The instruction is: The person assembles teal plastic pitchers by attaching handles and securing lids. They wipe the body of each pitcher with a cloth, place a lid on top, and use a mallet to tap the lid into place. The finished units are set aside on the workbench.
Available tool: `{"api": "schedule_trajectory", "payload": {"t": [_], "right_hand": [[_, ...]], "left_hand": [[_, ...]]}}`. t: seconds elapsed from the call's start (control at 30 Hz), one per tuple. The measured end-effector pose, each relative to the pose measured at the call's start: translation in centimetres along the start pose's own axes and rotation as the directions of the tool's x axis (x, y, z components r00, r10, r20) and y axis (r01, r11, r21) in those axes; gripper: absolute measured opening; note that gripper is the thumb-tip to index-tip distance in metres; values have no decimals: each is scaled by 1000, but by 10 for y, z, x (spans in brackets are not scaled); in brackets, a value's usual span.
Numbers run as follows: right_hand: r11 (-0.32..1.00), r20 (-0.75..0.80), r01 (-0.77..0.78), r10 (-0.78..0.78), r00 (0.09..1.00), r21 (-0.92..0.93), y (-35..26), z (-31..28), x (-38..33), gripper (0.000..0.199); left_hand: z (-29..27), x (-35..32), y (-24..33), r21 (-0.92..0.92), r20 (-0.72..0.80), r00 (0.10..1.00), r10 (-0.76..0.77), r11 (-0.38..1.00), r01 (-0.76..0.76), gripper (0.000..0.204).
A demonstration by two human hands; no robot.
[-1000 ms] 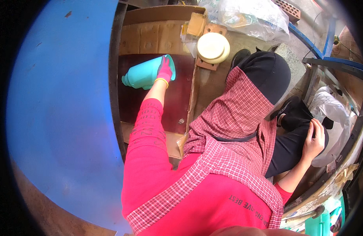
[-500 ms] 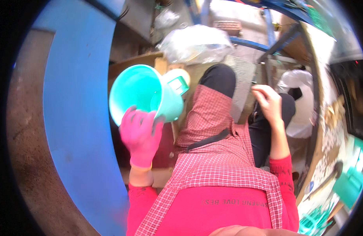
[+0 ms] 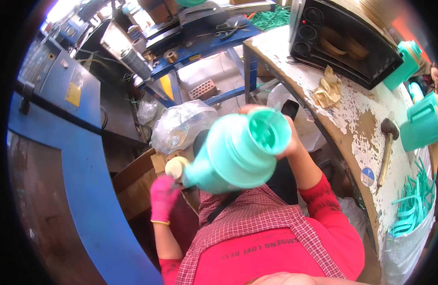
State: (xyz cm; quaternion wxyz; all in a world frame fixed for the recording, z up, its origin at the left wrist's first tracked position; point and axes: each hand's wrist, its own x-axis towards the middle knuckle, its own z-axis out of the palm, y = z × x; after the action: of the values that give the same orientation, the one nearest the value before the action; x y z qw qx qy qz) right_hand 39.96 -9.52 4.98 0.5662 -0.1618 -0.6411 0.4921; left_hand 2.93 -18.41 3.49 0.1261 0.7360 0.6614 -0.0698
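A teal plastic jug (image 3: 228, 154) is held up tilted in front of my lap. Its stepped round end, with a ribbed hollow, faces up to the right; its other end points down to the left. Bare, my right hand (image 3: 289, 137) wraps round the ribbed end from behind, its fingers partly hidden. My left hand (image 3: 165, 195), in a pink glove with grey fingertips, is beside the jug's lower left end. Blur hides whether its fingers touch the jug or hold anything. Just above that glove sits a pale round pad (image 3: 176, 167).
A blue machine (image 3: 86, 190) stands at my left. On the worn white table (image 3: 356, 118) at my right are a black oven (image 3: 344, 45), crumpled brown paper (image 3: 328, 89), a hammer (image 3: 388, 142) and more teal jugs (image 3: 420, 124). A clear plastic bag (image 3: 183, 124) lies ahead.
The jug has passed from my gloved left hand to my right and turned, its ribbed end now facing up. My left hand has let go of its rim. The view has swung to the right.
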Motion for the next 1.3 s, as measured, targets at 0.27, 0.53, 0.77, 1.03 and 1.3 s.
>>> {"api": "schedule_trajectory", "payload": {"t": [0.27,0.53,0.77,1.03,1.3], "right_hand": [[965,499,189,-75,864,-181,-25,46,32,89],[957,547,216,-77,834,-195,-25,54,43,89],[868,340,173,-5,940,-466,-56,52,40,113],[-6,243,371,-765,596,-929,-67,-4,183,100],[749,315,422,-293,903,-510,-10,6,81,74]], "left_hand": [[-126,-2,108,160,-505,178,845,294,-942,38],[-131,16,109,205,-417,95,904,196,-959,31],[-164,36,113,411,-431,33,902,228,-883,52],[-178,180,188,-120,-983,146,107,221,-968,113],[-136,184,120,-20,-987,-40,-157,360,-933,87]]}}
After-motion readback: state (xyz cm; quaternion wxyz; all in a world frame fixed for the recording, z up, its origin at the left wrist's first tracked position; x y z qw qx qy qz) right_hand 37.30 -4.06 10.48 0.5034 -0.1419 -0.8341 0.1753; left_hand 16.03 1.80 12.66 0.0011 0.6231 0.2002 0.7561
